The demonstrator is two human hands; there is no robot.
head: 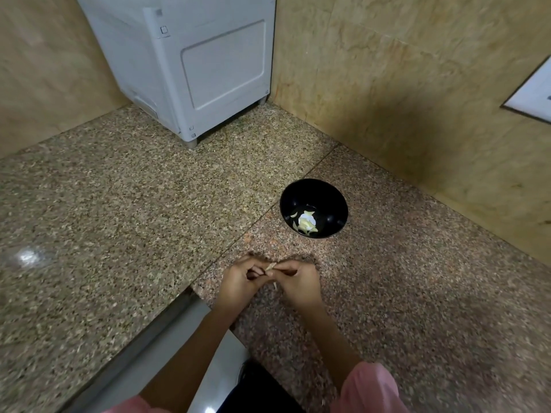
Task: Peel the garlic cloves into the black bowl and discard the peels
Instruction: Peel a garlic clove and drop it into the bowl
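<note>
Hands are meeting low over the near part of the speckled stone counter (149,219), close together. The left hand (240,280) and the right hand (298,281) are both curling their fingers and pinching one small garlic clove (270,268) between them. Its pale papery tip is poking up where the fingertips come together. A thin strip of peel (275,285) is hanging just below the clove, between the two hands; how much skin is clinging to the clove is too small to tell.

Beyond the hands and a little to the right, the black bowl (343,201) is standing upright on the counter, well apart from them. Several pale peeled cloves (305,223) are lying at its bottom. A white appliance (202,64) is sitting in the far corner against the tan tiled wall (402,84). A pink sleeve (369,389) is covering the right upper arm, and both forearms are showing bare.
</note>
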